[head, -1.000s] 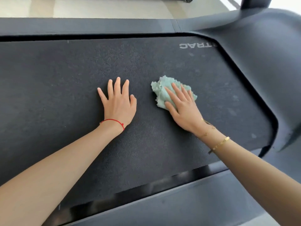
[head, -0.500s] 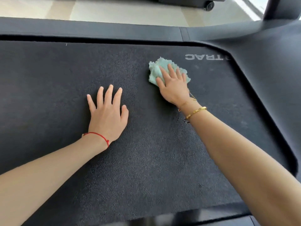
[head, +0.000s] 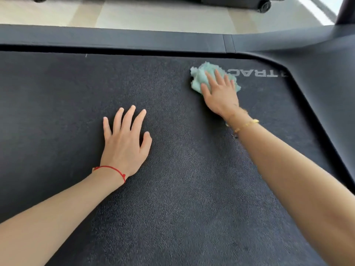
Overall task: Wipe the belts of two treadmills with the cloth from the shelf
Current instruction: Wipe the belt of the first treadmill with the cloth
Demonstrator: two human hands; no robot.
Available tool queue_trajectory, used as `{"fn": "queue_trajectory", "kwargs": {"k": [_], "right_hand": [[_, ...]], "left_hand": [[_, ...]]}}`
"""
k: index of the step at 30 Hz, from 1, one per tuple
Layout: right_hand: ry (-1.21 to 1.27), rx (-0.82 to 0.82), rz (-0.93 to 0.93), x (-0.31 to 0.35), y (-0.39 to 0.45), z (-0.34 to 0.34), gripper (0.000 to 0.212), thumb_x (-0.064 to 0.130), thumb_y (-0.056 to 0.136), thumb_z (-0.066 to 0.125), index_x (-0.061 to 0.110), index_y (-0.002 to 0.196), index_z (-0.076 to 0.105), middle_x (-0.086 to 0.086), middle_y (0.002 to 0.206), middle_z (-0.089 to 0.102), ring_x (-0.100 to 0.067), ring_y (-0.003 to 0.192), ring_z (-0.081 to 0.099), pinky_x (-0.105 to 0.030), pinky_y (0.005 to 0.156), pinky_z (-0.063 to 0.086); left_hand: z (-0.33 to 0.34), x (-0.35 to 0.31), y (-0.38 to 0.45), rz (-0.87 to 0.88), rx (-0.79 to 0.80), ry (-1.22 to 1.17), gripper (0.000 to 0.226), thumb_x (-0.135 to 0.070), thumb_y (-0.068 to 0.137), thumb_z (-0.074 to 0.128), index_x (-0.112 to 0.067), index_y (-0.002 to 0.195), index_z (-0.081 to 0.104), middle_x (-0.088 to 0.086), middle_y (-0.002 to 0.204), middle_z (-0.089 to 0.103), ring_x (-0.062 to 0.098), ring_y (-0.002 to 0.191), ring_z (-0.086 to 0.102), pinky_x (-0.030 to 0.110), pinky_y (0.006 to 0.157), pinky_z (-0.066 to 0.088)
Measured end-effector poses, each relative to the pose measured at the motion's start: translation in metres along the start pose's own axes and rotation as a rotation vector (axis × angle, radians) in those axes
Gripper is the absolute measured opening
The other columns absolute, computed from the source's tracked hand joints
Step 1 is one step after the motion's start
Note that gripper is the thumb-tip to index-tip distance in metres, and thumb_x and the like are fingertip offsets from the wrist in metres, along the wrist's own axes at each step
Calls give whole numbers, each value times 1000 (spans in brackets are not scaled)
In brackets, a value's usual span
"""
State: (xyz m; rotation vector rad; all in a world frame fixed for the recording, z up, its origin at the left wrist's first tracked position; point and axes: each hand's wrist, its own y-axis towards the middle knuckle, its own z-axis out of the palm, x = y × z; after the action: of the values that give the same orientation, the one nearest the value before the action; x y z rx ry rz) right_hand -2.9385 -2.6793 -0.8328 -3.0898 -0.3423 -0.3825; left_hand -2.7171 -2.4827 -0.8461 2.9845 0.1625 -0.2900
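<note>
1. Head view: the right hand (head: 219, 93) presses the crumpled green cloth (head: 199, 77) flat-fingered onto the treadmill belt (head: 192, 189), just beside the belt's printed logo (head: 257, 73) and near the far side rail (head: 115, 38); an open palm likely spreads pressure so the cloth scrubs rather than slides.
2. Same view: the left hand (head: 125, 143) lies released, fingers spread, on the belt well nearer than the logo, holding nothing, probably bracing the person's lean while the other arm reaches out.
</note>
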Motion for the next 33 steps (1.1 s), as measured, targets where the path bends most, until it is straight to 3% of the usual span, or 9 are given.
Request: {"fn": "queue_trajectory", "kwargs": {"k": [2, 5, 10, 16, 21, 26, 30, 33], "right_hand": [[4, 15, -27, 34, 19, 7, 55, 45, 103, 26, 27, 155, 21, -7, 163, 14, -33, 150, 7, -47, 121, 1], [22, 33, -214, 80, 5, 21, 53, 43, 104, 28, 27, 154, 24, -4, 163, 14, -31, 150, 8, -43, 122, 0], [54, 53, -437, 59, -55, 17, 51, 43, 104, 33, 30, 153, 28, 0, 162, 20, -28, 149, 14, -38, 122, 3], [10, -54, -127, -25, 1, -2, 53, 40, 104, 34, 21, 153, 27, -10, 161, 22, -35, 147, 18, -40, 121, 7], [-17, -50, 34, 26, 72, 8, 55, 42, 102, 28, 22, 154, 24, -9, 162, 19, -36, 148, 14, -48, 121, 5], [7, 17, -224, 89, 43, 25, 53, 42, 103, 30, 24, 153, 26, -4, 162, 19, -32, 149, 12, -43, 121, 3], [57, 71, -478, 57, -16, 19, 52, 43, 103, 34, 26, 152, 31, -4, 161, 23, -30, 148, 16, -41, 122, 6], [39, -23, -346, -1, -21, 8, 59, 50, 100, 29, 22, 151, 34, -8, 159, 27, -34, 146, 23, -40, 120, 10]], "left_hand": [[0, 0, -1, -4, 1, 6, 65, -44, 94, 22, -19, 152, 34, 7, 159, 29, 30, 148, 21, 62, 118, 14], [0, 1, 0, -6, 1, 22, 65, -44, 94, 21, -20, 152, 33, 7, 160, 29, 29, 149, 20, 62, 118, 15], [2, 3, 1, 9, 3, 29, 64, -43, 94, 22, -19, 153, 33, 7, 160, 29, 29, 149, 21, 62, 118, 14], [3, 2, 1, 7, 12, 36, 64, -43, 96, 21, -20, 154, 28, 7, 161, 25, 28, 150, 18, 62, 119, 13], [2, 2, 2, 6, 18, 36, 63, -43, 96, 21, -21, 155, 27, 6, 162, 24, 28, 151, 16, 62, 119, 13], [2, 4, 3, 5, 11, 33, 63, -44, 95, 23, -20, 153, 31, 6, 160, 27, 28, 150, 19, 63, 118, 15], [2, 4, 3, 7, 7, 15, 64, -44, 95, 22, -21, 153, 31, 5, 160, 26, 27, 150, 18, 62, 118, 12], [3, 4, 3, 4, 1, 10, 64, -45, 94, 22, -21, 153, 32, 5, 160, 27, 27, 150, 19, 62, 118, 12]]}}
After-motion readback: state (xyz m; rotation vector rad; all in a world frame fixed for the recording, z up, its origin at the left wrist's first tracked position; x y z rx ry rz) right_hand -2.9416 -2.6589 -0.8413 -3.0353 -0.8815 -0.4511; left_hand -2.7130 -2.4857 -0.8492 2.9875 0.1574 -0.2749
